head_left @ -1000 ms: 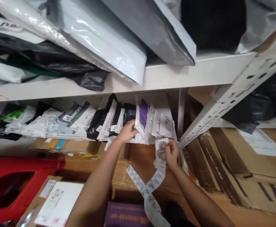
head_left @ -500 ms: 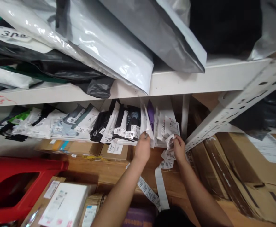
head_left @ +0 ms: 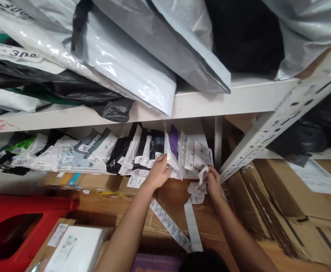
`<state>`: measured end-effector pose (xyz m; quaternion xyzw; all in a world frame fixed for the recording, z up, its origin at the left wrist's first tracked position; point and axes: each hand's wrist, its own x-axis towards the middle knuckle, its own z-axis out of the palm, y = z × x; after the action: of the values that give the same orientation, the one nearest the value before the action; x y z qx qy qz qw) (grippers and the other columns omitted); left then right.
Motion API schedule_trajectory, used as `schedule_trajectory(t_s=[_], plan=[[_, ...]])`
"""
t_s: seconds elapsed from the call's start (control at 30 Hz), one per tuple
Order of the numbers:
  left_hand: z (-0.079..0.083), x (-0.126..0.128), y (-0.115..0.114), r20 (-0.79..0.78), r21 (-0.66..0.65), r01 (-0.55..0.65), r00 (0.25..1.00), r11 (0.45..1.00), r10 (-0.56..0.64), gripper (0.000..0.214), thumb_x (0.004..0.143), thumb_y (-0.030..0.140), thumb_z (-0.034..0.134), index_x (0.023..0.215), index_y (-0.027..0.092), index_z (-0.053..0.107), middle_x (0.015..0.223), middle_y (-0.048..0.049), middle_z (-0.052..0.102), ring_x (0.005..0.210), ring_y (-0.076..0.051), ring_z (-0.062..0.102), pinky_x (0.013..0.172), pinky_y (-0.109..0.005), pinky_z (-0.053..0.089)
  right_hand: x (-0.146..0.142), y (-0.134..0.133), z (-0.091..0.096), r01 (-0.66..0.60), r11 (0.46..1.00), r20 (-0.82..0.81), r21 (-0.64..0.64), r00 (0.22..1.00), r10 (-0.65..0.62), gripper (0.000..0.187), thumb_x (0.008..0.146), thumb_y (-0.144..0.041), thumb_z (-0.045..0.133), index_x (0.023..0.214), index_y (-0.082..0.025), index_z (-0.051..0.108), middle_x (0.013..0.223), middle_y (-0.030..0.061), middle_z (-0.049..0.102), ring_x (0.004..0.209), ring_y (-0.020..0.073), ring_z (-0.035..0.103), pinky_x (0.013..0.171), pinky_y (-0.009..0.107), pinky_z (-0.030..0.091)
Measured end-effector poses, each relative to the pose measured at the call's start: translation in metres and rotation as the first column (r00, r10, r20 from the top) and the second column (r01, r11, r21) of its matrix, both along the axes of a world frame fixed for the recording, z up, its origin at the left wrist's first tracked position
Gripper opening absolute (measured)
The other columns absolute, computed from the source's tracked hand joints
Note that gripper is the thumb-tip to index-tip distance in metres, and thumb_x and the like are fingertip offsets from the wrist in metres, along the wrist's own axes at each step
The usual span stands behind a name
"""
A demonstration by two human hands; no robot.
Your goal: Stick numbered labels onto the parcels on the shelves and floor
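My left hand point(head_left: 159, 173) is at the shelf's front edge, fingers stretched upward and thumb apart. It touches the front of a black packet point(head_left: 156, 141), partly covering its number label, beside a white plastic packet point(head_left: 171, 156). My right hand point(head_left: 214, 183) is closed on a crumpled strip of printed number labels point(head_left: 202, 177), just in front of the white packets point(head_left: 202, 153) at the row's right end. The strip's tail point(head_left: 169, 223) hangs down in a loop toward my body. A purple packet point(head_left: 174, 141) stands between the white ones.
Above the row runs a white shelf beam point(head_left: 205, 104) with large grey and white mailing bags point(head_left: 131, 64) jutting over it. A perforated metal post point(head_left: 284, 109) rises at right, near cardboard boxes point(head_left: 296, 204). A red plastic stool point(head_left: 37, 234) and a white box point(head_left: 74, 247) are lower left.
My left hand has shifted left from the white packet's edge to the black packet's labelled front. My right hand has dropped slightly with the label strip. The view has moved a little.
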<state>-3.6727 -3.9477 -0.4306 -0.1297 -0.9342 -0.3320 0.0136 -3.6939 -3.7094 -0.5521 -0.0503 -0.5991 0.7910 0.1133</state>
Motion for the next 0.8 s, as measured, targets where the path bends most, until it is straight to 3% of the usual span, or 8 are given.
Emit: schedule_trajectory(t_s=[0.1,0.2,0.27,0.37,0.5,0.67,0.73,0.8], plan=[[-0.002,0.003,0.018,0.173,0.072,0.021,0.984,0.997,-0.033,0.035,0.085,0.036,0.054,0.113,0.015,0.058,0.088,-0.0091,0.067,0.085,-0.026,0.063,0.079,-0.033,0.047,0.003,0.0,-0.006,-0.015,0.999,0.003,-0.046,1.0,0.015,0.006,0.064,-0.024,0.059,0.062,-0.019,0.056,0.057,-0.0042,0.049,0.055,0.0116,0.04,0.052,0.022,0.032],[-0.014,0.008,0.054,0.157,0.125,-0.124,0.982,0.984,0.104,0.051,0.088,0.054,0.049,0.112,0.01,0.059,0.076,-0.0118,0.066,0.073,-0.027,0.063,0.07,-0.033,0.045,0.0,0.002,-0.014,0.003,0.994,0.019,-0.114,1.0,-0.001,0.004,0.064,-0.024,0.057,0.064,-0.02,0.056,0.057,-0.0051,0.049,0.053,0.011,0.04,0.051,0.022,0.032],[-0.021,0.007,0.076,0.083,0.122,-0.214,0.975,0.969,0.205,0.053,0.093,0.051,0.04,0.115,0.005,0.058,0.079,-0.0174,0.067,0.076,-0.03,0.065,0.07,-0.035,0.044,-0.003,0.004,-0.018,0.008,0.989,0.034,-0.148,0.999,-0.003,0.004,0.065,-0.023,0.058,0.065,-0.02,0.055,0.056,-0.0055,0.048,0.051,0.0106,0.039,0.049,0.021,0.031],[-0.026,0.002,0.095,0.024,0.056,-0.259,0.966,0.964,0.258,0.054,0.097,0.038,0.032,0.13,-0.002,0.047,0.086,-0.023,0.068,0.076,-0.031,0.067,0.067,-0.035,0.045,-0.006,0.007,-0.022,0.004,0.984,0.05,-0.18,0.999,0.005,0.004,0.064,-0.022,0.059,0.066,-0.02,0.056,0.056,-0.0054,0.049,0.05,0.0105,0.039,0.047,0.021,0.03],[-0.03,-0.002,0.104,-0.021,-0.065,-0.217,0.976,0.974,0.216,0.054,0.097,0.03,0.027,0.138,-0.005,0.037,0.101,-0.0287,0.065,0.085,-0.032,0.068,0.067,-0.035,0.046,-0.007,0.009,-0.023,0.001,0.977,0.055,-0.215,0.998,0.011,0.004,0.063,-0.022,0.059,0.064,-0.021,0.055,0.055,-0.0052,0.048,0.05,0.0105,0.039,0.048,0.021,0.032],[-0.032,0.0,0.108,-0.023,-0.066,-0.22,0.975,0.973,0.219,0.053,0.098,0.03,0.025,0.137,-0.002,0.038,0.104,-0.0274,0.065,0.085,-0.03,0.069,0.067,-0.035,0.048,-0.009,0.009,-0.023,0.019,0.969,0.06,-0.247,0.998,-0.005,0.003,0.062,-0.021,0.059,0.064,-0.021,0.056,0.056,-0.0043,0.049,0.052,0.0111,0.04,0.048,0.021,0.033],[-0.027,0.0,0.102,0.012,-0.072,-0.206,0.978,0.976,0.208,0.053,0.097,0.033,0.028,0.136,0.0,0.041,0.104,-0.0262,0.066,0.086,-0.03,0.068,0.071,-0.036,0.05,-0.01,0.009,-0.024,0.024,0.966,0.061,-0.257,0.998,-0.008,0.003,0.061,-0.021,0.059,0.064,-0.021,0.057,0.057,-0.0044,0.049,0.052,0.0108,0.041,0.049,0.021,0.034],[-0.019,-0.003,0.086,0.029,-0.082,-0.114,0.993,0.99,0.117,0.049,0.096,0.034,0.034,0.133,0.005,0.048,0.115,-0.025,0.064,0.101,-0.032,0.066,0.084,-0.039,0.05,-0.011,0.01,-0.023,0.028,0.964,0.063,-0.266,0.998,-0.012,0.003,0.061,-0.021,0.059,0.063,-0.02,0.057,0.057,-0.0044,0.05,0.052,0.0104,0.042,0.049,0.021,0.034]])
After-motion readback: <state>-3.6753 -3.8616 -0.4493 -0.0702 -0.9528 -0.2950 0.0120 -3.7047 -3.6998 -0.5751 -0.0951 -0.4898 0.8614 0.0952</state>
